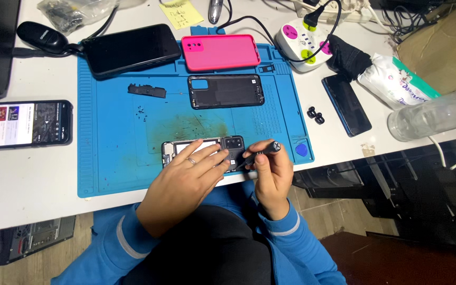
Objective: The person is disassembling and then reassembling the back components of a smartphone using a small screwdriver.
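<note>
Opened black smartphone with back removed (207,150), lower centre of blue silicone repair mat (112,158). Left hand (186,179) flat on it, fingers spread, pinning. Right hand (273,174) fingers pinching slim black screwdriver (257,154), tip near camera module. Best kept vertical, pressed lightly, phone steady.
</note>
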